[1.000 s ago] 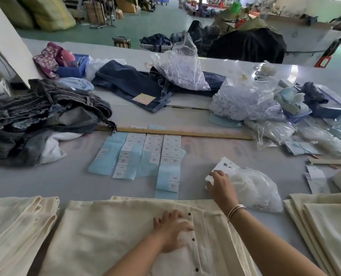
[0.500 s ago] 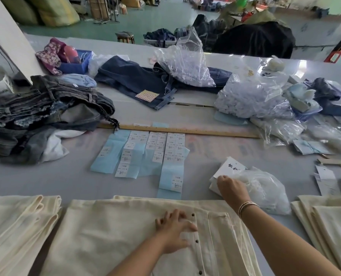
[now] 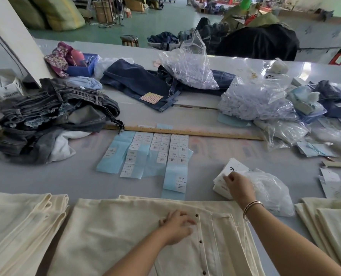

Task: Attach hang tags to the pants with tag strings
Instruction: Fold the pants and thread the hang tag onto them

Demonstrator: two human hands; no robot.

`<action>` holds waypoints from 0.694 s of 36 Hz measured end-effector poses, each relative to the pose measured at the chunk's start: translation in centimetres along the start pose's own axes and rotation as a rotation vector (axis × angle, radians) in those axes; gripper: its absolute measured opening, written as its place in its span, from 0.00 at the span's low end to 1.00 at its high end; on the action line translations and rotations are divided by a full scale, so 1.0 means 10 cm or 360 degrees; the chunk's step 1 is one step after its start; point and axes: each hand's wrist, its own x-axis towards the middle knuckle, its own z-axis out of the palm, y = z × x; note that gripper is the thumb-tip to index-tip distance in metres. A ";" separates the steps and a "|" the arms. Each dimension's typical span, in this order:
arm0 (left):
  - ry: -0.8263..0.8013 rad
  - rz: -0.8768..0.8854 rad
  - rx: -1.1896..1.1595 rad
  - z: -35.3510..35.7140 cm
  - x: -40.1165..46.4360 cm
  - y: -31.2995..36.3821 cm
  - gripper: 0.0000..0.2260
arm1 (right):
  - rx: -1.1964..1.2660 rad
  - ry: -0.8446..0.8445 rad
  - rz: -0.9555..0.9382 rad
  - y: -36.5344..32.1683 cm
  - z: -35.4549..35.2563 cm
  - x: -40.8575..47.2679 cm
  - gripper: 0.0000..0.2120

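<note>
Step, by my reading: fetching tag. Pants [image 3: 114, 232] flat on table [image 3: 46, 176]. Left hand [image 3: 176, 226] presses placket, fingers spread. Right hand [image 3: 238, 185] pinches tags [image 3: 222, 181] beyond pants' waistband. Next: lift single tag, thread string.

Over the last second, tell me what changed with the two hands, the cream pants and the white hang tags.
The right hand has curled its fingers onto the stack of white hang tags beside the clear plastic bag, pinching at the top tag where it earlier lay flatter on the stack. The left hand still rests flat on the cream pants by the dark buttons. The pants and stack have not shifted.
</note>
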 end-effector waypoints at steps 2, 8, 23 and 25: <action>-0.0024 -0.0060 -0.0641 -0.13 0.01 0.07 0.14 | 0.0314 0.0234 0.0073 -0.07 -0.08 0.01 0.14; 0.0084 -0.0131 -0.2035 -0.63 0.11 0.18 0.17 | 0.0306 0.0492 -0.0739 -0.64 -0.07 -0.43 0.03; 0.0710 -0.0275 -0.0168 -1.36 0.37 -0.68 0.08 | 0.0323 -0.0357 -0.1137 -1.32 0.82 -0.50 0.06; 0.0629 -0.0257 0.0186 -1.45 0.44 -0.81 0.11 | 0.0239 -0.0400 -0.0933 -1.42 0.90 -0.21 0.09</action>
